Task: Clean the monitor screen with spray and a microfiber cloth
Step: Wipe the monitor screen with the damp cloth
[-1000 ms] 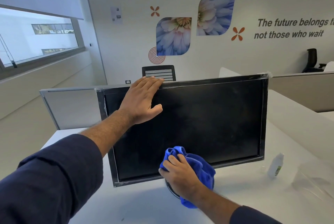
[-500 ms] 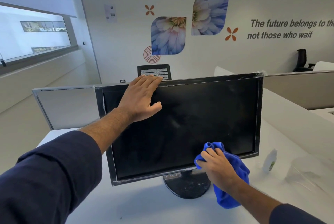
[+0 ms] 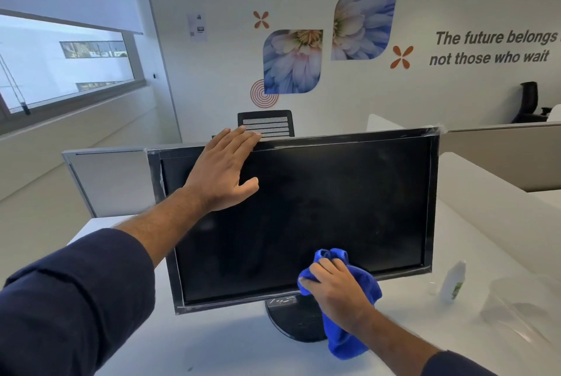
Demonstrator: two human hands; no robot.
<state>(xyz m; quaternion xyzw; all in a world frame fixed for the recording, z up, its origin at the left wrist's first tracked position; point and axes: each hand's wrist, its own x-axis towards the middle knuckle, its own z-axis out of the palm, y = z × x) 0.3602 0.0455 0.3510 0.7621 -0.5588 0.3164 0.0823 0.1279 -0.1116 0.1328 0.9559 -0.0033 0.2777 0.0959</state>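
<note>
The left hand point(image 3: 223, 175), fingers flat together, steadied the monitor point(image 3: 334, 208) at eleven o'clock while the right hand point(image 3: 337, 290), fingers bunching the cloth point(image 3: 349, 342), wiped at five o'clock.

The right part of the monitor stand point(image 3: 288, 319) is covered by the blue cloth point(image 3: 349, 336) and the right hand point(image 3: 340, 293). The wall lettering point(image 3: 491, 47) is cut off at the right edge. The label on the spray bottle point(image 3: 452, 283) is too small to be read. The upper-left screen area is hidden by the left hand point(image 3: 224, 172).
</note>
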